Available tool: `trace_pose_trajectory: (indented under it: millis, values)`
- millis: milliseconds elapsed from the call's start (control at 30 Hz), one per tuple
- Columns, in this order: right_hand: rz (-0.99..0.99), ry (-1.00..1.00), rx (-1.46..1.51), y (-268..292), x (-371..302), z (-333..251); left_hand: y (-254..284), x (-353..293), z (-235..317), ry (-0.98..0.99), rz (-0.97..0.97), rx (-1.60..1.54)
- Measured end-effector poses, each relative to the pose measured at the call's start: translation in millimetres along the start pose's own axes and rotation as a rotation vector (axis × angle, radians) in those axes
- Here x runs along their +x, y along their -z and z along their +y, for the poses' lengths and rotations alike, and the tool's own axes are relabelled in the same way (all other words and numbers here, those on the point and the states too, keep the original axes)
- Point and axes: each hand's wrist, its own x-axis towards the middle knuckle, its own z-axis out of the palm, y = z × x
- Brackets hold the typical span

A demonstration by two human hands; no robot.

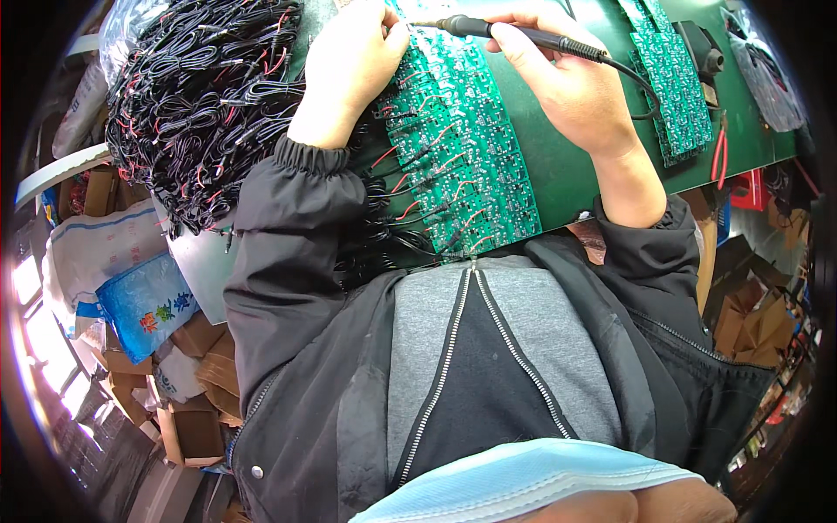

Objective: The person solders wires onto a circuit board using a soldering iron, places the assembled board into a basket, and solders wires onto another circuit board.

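My right hand (pixel 580 91) grips a black soldering iron (pixel 466 27), its tip pointing left toward the top of a green circuit board panel (pixel 493 161). Beside that tip, at the panel's upper left edge, the fingers of my left hand (pixel 353 65) are pinched together. What they hold is too small and hidden to make out. Thin red and black wires (pixel 418 161) stick out along the panel's left side, joined to black cables that lie beside it. Between the iron and the board I cannot tell whether there is contact.
A large heap of black cables (pixel 209 96) covers the table's left. More green circuit boards (pixel 671 91) lie at the right, by red-handled pliers (pixel 719 152) and a black device (pixel 699 48). Cardboard boxes (pixel 192 427) and a blue packet (pixel 148 301) lie below at the left.
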Motion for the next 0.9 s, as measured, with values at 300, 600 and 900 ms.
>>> trace_pose_trajectory:
  millis: [300,600,900]
  values:
    - [0.217,0.156,0.045,8.9,-14.2,28.9,4.3,0.5,-1.8,-0.032,0.003,-0.024]
    - [0.363,0.214,-0.028,-8.1,-63.7,76.7,9.5,-0.2,6.0,-0.015,-0.033,-0.043]
    - [0.369,0.236,-0.189,-6.1,-60.9,86.4,129.7,-25.4,-56.9,-0.096,-0.196,0.404]
